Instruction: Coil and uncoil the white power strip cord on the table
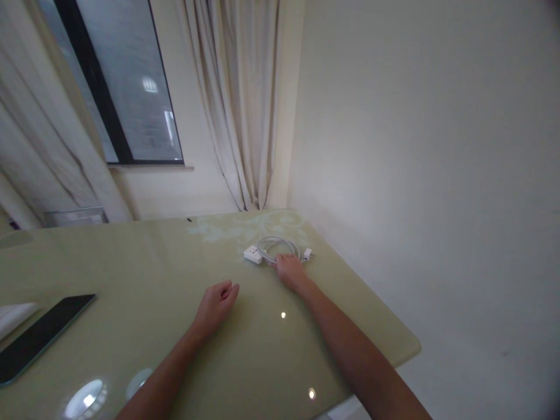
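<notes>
A white extension cord (275,246) lies coiled near the far right corner of the glossy pale green table (131,256), with its socket block (252,254) at the left and its plug (308,254) at the right. My right hand (289,269) reaches out flat onto the near side of the coil, its fingers resting on the cable. My left hand (217,304) rests on the table nearer to me, with the fingers loosely curled and nothing in them.
A dark flat tablet (39,335) lies at the table's left edge beside a white object (13,318). Cream curtains (238,99) and a dark-framed window (122,81) stand behind. A bare wall runs along the right.
</notes>
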`<state>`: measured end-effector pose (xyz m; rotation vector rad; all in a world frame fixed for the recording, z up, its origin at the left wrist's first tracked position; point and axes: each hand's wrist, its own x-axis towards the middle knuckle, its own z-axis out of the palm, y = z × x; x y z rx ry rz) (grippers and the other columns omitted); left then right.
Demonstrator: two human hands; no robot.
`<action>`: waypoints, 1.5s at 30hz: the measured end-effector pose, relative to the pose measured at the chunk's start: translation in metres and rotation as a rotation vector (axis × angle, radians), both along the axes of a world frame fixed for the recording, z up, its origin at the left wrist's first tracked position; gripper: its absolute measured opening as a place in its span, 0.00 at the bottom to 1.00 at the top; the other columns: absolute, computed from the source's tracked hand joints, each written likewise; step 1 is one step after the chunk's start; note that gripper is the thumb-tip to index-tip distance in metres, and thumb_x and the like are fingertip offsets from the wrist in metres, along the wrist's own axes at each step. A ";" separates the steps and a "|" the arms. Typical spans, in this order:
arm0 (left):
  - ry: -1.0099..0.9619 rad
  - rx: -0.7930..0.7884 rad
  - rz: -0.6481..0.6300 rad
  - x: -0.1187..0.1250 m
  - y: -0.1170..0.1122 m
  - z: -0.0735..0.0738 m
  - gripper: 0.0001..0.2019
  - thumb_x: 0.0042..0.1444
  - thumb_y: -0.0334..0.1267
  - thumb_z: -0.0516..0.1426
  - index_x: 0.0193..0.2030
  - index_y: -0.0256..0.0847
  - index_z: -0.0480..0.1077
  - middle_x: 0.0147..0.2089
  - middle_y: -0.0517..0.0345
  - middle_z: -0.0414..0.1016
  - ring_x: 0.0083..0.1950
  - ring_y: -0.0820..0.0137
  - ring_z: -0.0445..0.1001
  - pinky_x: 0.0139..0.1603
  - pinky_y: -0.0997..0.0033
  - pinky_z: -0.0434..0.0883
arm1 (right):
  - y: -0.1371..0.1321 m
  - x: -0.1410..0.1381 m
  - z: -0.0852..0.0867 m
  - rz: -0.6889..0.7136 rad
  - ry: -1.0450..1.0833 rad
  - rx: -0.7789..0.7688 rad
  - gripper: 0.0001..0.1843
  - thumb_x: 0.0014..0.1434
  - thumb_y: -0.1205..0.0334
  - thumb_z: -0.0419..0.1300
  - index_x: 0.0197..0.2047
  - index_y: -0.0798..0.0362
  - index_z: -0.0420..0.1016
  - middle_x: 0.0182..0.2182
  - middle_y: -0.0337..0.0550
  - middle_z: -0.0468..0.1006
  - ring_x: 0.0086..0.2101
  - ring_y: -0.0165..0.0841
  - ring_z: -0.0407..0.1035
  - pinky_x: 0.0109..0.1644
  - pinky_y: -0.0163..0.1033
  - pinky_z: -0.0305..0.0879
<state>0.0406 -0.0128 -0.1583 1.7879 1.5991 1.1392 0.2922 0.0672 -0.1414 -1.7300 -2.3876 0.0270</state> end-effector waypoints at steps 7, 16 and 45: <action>-0.451 -0.200 -0.066 0.016 -0.012 -0.008 0.24 0.57 0.63 0.62 0.35 0.41 0.78 0.36 0.48 0.82 0.39 0.58 0.79 0.42 0.60 0.76 | -0.050 -0.059 0.004 -0.031 0.234 -0.025 0.16 0.77 0.49 0.53 0.54 0.51 0.75 0.42 0.49 0.86 0.40 0.41 0.80 0.40 0.40 0.67; -1.312 -0.334 -0.120 0.031 -0.021 -0.010 0.16 0.57 0.44 0.72 0.46 0.37 0.82 0.50 0.43 0.86 0.51 0.57 0.84 0.48 0.65 0.81 | -0.091 -0.086 0.007 0.325 0.717 0.228 0.17 0.71 0.65 0.59 0.61 0.50 0.76 0.51 0.50 0.81 0.53 0.41 0.74 0.60 0.47 0.73; -1.457 -0.241 0.177 0.007 -0.012 0.025 0.15 0.74 0.45 0.59 0.36 0.38 0.68 0.22 0.73 0.53 0.17 0.81 0.51 0.19 0.80 0.57 | -0.065 -0.053 0.016 -0.007 1.249 0.394 0.15 0.76 0.49 0.51 0.50 0.50 0.69 0.30 0.36 0.73 0.30 0.31 0.69 0.36 0.36 0.65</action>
